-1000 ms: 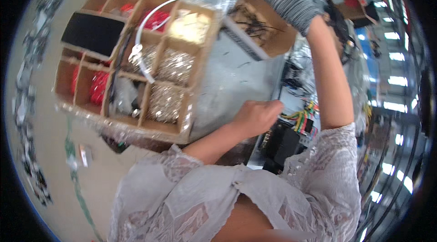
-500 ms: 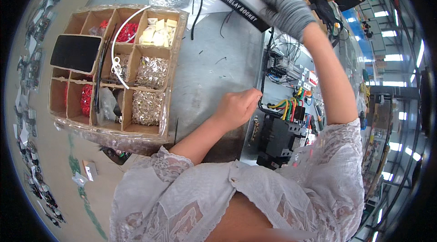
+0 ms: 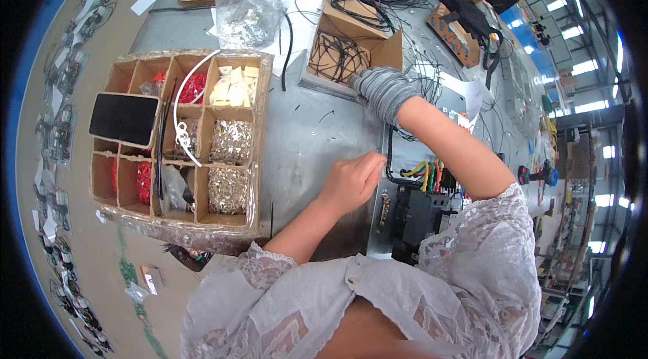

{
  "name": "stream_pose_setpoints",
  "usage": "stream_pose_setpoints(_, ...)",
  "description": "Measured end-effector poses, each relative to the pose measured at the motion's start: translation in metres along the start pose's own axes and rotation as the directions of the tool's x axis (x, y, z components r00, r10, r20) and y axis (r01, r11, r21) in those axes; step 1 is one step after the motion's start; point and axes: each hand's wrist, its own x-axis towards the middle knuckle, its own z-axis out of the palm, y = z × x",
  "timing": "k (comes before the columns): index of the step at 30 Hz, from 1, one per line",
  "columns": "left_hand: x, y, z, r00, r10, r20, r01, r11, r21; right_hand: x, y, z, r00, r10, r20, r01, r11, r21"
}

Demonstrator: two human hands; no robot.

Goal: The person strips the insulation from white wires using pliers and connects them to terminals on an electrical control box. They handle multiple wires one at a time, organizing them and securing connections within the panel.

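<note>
Overhead fisheye view of a person at a grey bench (image 3: 317,136), both forearms coming in from the bottom edge. The left hand (image 3: 351,180), bare, sits at the left edge of a wiring panel (image 3: 418,203), w/ fingers curled narrow and pinched near a black wire (image 3: 390,156) that runs up along that edge; whether the fingertips actually grip the wire can't be told. The right hand (image 3: 381,92), in a grey knit glove, reaches further up to the near wall of a small open cardboard box (image 3: 351,45) full of thin black cable pieces. It rests at the box's lower right corner; the fingers are hidden, so open vs closed can't be told.

On the panel, just right of the left hand, is a bundle of yellow, red, green and blue wires (image 3: 425,170) above a black switching unit (image 3: 422,214).

To the left, well apart from both hands, is a partitioned cardboard tray (image 3: 182,136) w/ red parts, pale plastic pieces, silver terminals and a white cable tie; a black phone (image 3: 125,118) lies on its left cells.

Judged step: fetching a cable piece from the box while the left hand keeps its place on the panel. Next move likely needs the gloved hand to bring one piece down to the panel edge, beside the left fingers, w/o snagging the coloured bundle.
</note>
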Motion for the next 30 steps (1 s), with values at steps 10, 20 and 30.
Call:
stream_pose_setpoints(10, -0.001, 0.002, 0.004, 0.997, -0.071, 0.024, 0.071, 0.997, -0.026, -0.011, 0.068, -0.05, 0.873, 0.248, -0.419, -0.089, 0.927, 0.364)
stream_pose_setpoints(20, 0.0, 0.0, -0.002, 0.995, -0.097, 0.026, 0.097, 0.995, 0.028, 0.109, 0.037, -0.019, 0.98, 0.094, 0.174, -0.045, 0.963, -0.264)
stream_pose_setpoints(30, -0.001, 0.001, 0.002, 0.998, -0.061, -0.014, 0.061, 0.998, -0.012, 0.105, 0.074, -0.047, 0.947, 0.296, -0.123, -0.304, 0.952, -0.045)
